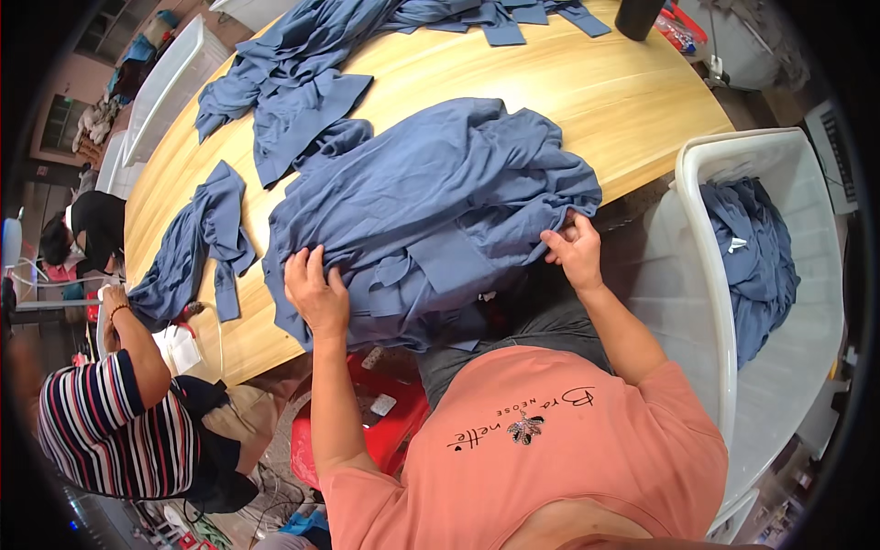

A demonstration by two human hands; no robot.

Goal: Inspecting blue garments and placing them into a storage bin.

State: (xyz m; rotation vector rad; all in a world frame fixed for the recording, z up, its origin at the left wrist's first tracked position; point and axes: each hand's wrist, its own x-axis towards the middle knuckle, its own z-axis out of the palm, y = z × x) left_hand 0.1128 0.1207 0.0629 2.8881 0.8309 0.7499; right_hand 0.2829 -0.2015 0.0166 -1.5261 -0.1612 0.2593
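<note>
A blue shirt lies bunched over the table's near edge, and its lower folds hang toward my lap. My left hand is on the left part of this shirt, its fingers curled on the cloth. At the shirt's right edge, my right hand pinches the fabric between thumb and fingers. Flaps of the same cloth show between my two hands. What lies beneath the folds is hidden.
More blue garments lie along the wooden table's far side, another blue garment at left. A co-worker in a striped top sits there. A white bin with blue clothes stands right; a red stool is below; a dark cylinder stands far right.
</note>
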